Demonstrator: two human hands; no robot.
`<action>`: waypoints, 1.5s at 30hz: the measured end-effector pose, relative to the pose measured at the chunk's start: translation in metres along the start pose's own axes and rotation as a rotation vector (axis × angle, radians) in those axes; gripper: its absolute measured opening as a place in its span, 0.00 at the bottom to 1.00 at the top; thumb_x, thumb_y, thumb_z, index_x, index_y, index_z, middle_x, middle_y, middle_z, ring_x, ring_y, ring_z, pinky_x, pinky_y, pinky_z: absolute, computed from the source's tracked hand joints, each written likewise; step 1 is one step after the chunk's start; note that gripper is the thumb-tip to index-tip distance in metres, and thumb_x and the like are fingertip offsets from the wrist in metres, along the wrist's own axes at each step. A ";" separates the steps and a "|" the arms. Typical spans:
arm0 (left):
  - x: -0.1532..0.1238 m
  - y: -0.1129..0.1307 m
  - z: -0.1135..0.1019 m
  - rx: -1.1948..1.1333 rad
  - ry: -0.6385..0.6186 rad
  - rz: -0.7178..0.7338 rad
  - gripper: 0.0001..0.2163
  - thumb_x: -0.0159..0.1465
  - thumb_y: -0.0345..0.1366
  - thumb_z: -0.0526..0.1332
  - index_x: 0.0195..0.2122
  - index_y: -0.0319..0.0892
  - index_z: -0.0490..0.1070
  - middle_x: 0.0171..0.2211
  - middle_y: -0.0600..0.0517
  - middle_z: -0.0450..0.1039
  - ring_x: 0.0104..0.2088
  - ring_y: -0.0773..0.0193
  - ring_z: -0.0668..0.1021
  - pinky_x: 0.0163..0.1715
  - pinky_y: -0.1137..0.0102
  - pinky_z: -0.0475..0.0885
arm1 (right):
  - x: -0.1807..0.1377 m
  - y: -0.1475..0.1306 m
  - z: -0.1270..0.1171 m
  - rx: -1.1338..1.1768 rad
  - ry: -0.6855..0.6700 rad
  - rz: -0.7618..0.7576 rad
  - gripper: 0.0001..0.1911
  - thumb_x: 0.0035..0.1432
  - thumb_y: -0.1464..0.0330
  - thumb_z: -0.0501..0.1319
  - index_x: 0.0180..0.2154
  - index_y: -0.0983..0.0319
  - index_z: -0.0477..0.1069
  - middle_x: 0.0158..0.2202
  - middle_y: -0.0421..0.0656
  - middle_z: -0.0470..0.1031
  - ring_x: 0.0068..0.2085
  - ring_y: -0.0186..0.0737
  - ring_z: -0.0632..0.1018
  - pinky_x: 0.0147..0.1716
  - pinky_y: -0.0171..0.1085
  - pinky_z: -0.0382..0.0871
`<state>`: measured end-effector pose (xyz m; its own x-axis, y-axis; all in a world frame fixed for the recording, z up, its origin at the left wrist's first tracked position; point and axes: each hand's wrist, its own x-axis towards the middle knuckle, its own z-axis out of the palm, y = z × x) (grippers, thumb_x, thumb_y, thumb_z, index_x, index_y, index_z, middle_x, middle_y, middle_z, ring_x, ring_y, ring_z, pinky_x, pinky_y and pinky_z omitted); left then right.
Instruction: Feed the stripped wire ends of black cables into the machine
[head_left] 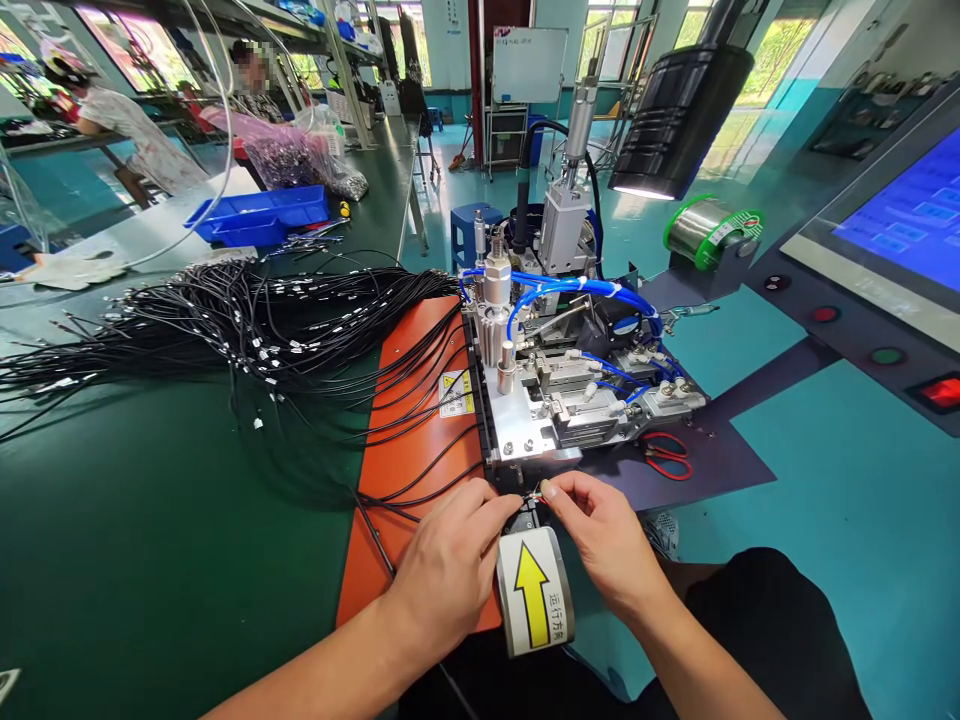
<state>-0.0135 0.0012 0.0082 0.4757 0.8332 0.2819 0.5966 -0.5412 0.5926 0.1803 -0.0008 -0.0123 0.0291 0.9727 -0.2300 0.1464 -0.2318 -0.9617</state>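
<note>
My left hand (pixel 454 560) is closed, with thumb and index finger pinching a black cable (pixel 380 542) close to its end. Facing it, my right hand (pixel 604 530) pinches the thin wire ends (pixel 535 494) of that cable, one of them red. Both sets of fingertips meet at the front edge of a metal machine (pixel 525 410) with blue air tubes. Just below them is a curved metal piece (pixel 536 590) bearing a yellow arrow label. My fingers partly cover the cable end.
A large bundle of black cables (pixel 247 320) spreads over the green table (pixel 187 520) and an orange plate (pixel 405 380). Red-handled scissors (pixel 667 457) lie right of the machine. A solder wire spool (pixel 705 232), a lamp (pixel 679 120) and a control screen (pixel 911 215) stand right. Two people sit far left.
</note>
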 end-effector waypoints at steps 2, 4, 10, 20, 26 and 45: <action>0.000 -0.001 0.000 0.004 0.004 0.002 0.12 0.69 0.28 0.52 0.49 0.42 0.73 0.37 0.47 0.71 0.37 0.60 0.74 0.38 0.67 0.73 | 0.000 0.000 0.000 -0.008 0.001 0.001 0.20 0.63 0.52 0.59 0.33 0.63 0.75 0.30 0.41 0.73 0.32 0.38 0.70 0.32 0.35 0.64; 0.000 -0.001 0.000 0.008 0.003 0.000 0.12 0.69 0.28 0.52 0.49 0.42 0.73 0.37 0.48 0.71 0.37 0.60 0.74 0.37 0.67 0.73 | 0.001 0.001 0.000 -0.012 -0.001 0.007 0.20 0.62 0.52 0.59 0.32 0.63 0.75 0.30 0.41 0.73 0.31 0.38 0.69 0.31 0.35 0.63; 0.000 0.000 -0.001 0.014 -0.012 -0.013 0.13 0.69 0.29 0.52 0.48 0.41 0.73 0.37 0.48 0.71 0.37 0.60 0.74 0.38 0.67 0.73 | 0.002 0.000 0.000 -0.023 0.001 0.014 0.20 0.61 0.52 0.60 0.31 0.63 0.74 0.28 0.40 0.71 0.30 0.38 0.68 0.30 0.35 0.63; 0.000 -0.001 0.000 0.009 -0.028 -0.024 0.13 0.69 0.29 0.51 0.49 0.42 0.73 0.37 0.48 0.71 0.38 0.60 0.74 0.38 0.66 0.72 | 0.001 0.001 -0.001 -0.014 -0.001 0.002 0.20 0.62 0.53 0.60 0.31 0.63 0.74 0.29 0.40 0.72 0.31 0.37 0.68 0.30 0.35 0.63; -0.001 0.000 -0.001 -0.003 -0.045 -0.036 0.13 0.70 0.29 0.52 0.49 0.43 0.73 0.37 0.48 0.71 0.38 0.60 0.74 0.38 0.67 0.73 | 0.001 0.002 0.001 -0.017 0.003 0.004 0.20 0.61 0.52 0.61 0.31 0.63 0.74 0.29 0.41 0.72 0.31 0.38 0.69 0.31 0.35 0.64; 0.004 0.002 -0.003 0.011 -0.108 -0.091 0.13 0.66 0.26 0.55 0.48 0.43 0.74 0.41 0.48 0.69 0.40 0.60 0.75 0.41 0.66 0.75 | -0.001 -0.009 0.002 -0.118 0.053 -0.006 0.19 0.63 0.54 0.59 0.30 0.62 0.74 0.27 0.39 0.72 0.29 0.36 0.68 0.30 0.35 0.61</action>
<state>-0.0129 0.0040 0.0128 0.4859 0.8620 0.1445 0.6471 -0.4659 0.6034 0.1770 -0.0002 -0.0039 0.0797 0.9737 -0.2135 0.2622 -0.2271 -0.9379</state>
